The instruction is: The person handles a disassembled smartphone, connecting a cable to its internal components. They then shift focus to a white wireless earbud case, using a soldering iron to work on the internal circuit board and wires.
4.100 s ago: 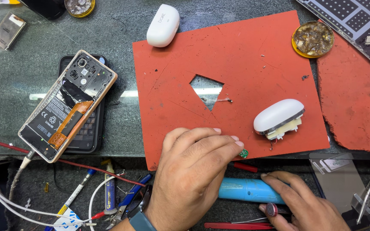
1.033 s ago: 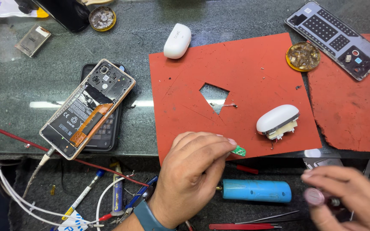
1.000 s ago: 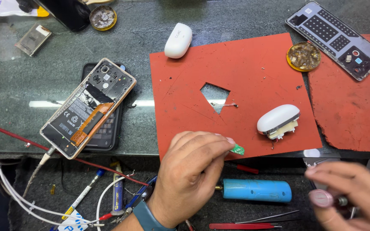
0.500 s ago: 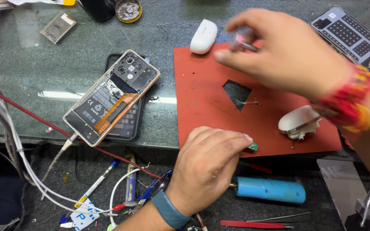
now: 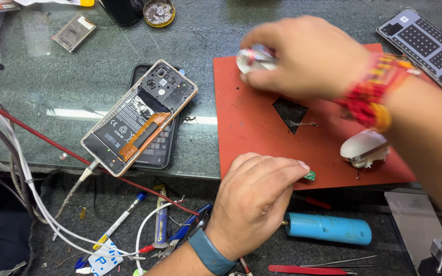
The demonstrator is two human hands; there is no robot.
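Pinching a small green circuit board [image 5: 309, 176] in our left hand [image 5: 254, 202], we carry a blurred silvery object [image 5: 254, 59] closed in our right hand [image 5: 303, 56], well beyond it over the red mat [image 5: 246, 128].

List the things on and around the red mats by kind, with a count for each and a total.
Red mats: 2
White earbud cases: 2, one under the right hand
Small green circuit board, at the left hand: 1
Opened phone: 1
Blue cylinder: 1
Total: 7
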